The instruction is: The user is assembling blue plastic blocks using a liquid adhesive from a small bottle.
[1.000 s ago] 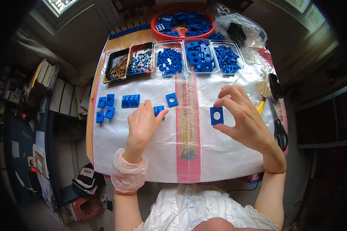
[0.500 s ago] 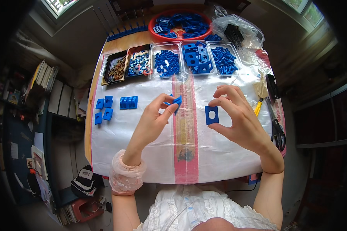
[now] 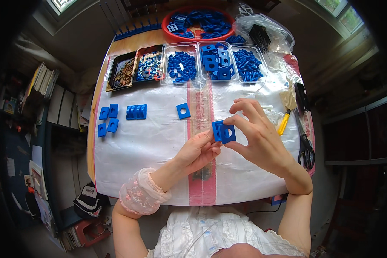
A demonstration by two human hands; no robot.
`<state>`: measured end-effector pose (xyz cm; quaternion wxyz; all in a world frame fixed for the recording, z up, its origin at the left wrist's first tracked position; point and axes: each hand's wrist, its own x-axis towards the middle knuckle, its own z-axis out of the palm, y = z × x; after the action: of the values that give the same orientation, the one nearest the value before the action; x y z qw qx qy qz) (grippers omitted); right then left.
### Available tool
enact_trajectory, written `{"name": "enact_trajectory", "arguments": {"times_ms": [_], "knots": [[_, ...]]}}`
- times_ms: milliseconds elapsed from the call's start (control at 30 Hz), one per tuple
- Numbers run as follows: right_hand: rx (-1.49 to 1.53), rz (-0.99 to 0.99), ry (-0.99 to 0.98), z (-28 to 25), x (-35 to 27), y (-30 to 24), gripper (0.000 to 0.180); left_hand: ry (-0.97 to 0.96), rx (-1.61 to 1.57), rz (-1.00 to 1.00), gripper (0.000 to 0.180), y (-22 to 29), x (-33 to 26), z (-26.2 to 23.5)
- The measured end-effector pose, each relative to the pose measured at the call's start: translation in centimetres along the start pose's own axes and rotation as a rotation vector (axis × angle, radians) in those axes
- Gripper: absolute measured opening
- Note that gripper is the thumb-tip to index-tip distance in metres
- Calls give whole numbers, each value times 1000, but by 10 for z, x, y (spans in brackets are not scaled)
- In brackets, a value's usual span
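My right hand [image 3: 260, 135] is closed on the edges of a blue square plastic plate with a round hole [image 3: 232, 138], thumb below and index finger above. Pinched in my left hand [image 3: 198, 150] is another blue plastic piece [image 3: 217, 131], partly hidden behind the plate. The two pieces overlap and seem to touch, above the middle of the table. A further blue square plate with a hole [image 3: 186, 115] lies flat, beyond my left hand. Over to the left are a tight row of blue pieces [image 3: 136, 112] and several separate blue holed pieces [image 3: 112, 125].
Along the back stand trays of brown screws [image 3: 124, 75], small nuts [image 3: 149, 69], and blue parts [image 3: 182, 66]. Behind them are a red basin [image 3: 164, 30] of blue pieces and a plastic bag [image 3: 284, 36]. Scissors [image 3: 305, 150] and a yellow-handled tool [image 3: 283, 124] lie right.
My left hand has moved right and nearer with its blue piece, and my right hand slightly left. The pieces, apart before, now overlap. The plate lying on the table is now uncovered.
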<state>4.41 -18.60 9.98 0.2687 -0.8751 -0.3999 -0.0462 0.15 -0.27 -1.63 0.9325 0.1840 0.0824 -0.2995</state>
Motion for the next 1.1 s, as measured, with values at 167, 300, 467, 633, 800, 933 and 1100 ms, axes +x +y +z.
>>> {"name": "enact_trajectory", "arguments": {"times_ms": [167,300,467,633,800,933,1100], "knots": [[-5,14,-22,10,2,1,30,-19,4,5,26,-3,2,-7],[-25,15,-33,15,2,4,32,30,17,10,26,-3,2,-3],[-25,22,-35,19,3,5,33,-38,51,-1,26,-3,1,-10],[-29,21,-40,19,4,6,33,-32,65,-6,25,-3,2,-13],[-20,17,-41,19,4,6,32,-16,82,-11,25,-3,1,-10],[-18,24,-48,20,4,6,32,-16,98,-19,26,-2,0,-7],[-16,28,-50,20,5,6,33,-11,100,-25,24,-1,0,-5]]}}
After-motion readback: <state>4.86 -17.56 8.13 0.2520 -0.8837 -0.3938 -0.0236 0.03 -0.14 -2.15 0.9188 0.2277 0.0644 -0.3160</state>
